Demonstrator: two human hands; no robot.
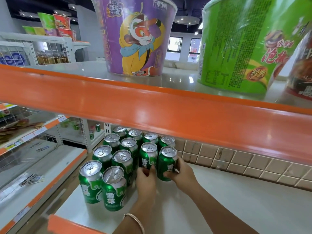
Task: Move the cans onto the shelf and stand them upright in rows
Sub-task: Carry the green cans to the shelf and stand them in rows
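Note:
Several green cans with silver tops stand upright in rows on the white lower shelf (244, 208), filling its left part. My left hand (146, 181) grips the lower body of one can (148, 156) in the third row from the left. My right hand (183, 173) wraps around the base of the can (166, 162) at the right end of the group. Both held cans are upright and rest on the shelf or just above it. The two nearest cans (113, 188) stand at the front left.
An orange-edged upper shelf (152, 108) overhangs the cans closely. It carries a purple noodle tub (135, 36) and a green noodle tub (244, 44). A brown tiled wall (236, 161) backs the lower shelf. A neighbouring shelf unit (42, 174) stands to the left.

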